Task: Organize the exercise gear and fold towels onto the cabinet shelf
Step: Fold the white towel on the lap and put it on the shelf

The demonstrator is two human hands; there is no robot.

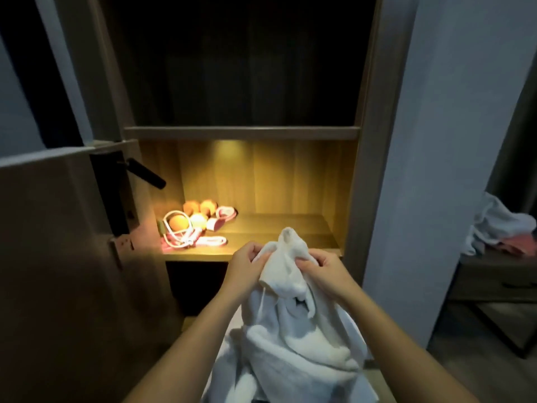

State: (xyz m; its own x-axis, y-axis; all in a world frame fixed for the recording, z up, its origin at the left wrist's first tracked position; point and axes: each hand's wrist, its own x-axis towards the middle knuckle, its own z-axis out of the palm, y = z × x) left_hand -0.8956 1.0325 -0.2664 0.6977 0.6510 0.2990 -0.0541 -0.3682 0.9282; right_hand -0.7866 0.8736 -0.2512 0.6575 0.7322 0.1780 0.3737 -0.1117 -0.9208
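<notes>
One white towel (290,338) hangs bunched low in the view, at 6 o'clock. Two hands pinch its top with curled fingers: the left hand (245,261) at 9 o'clock of the bunch, the right hand (322,269) at 3 o'clock, near each other, not touching. The lit cabinet shelf (276,225) is beyond, at 12 o'clock. At 10 o'clock on it lie four balls (177,222) and one pink-white jump rope (203,242).

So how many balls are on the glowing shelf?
4. Two round orange balls sit at the back, a third orange ball in front of them, and a pale yellow ball right beside it. More could be hidden behind the pink-and-white cords.
</notes>
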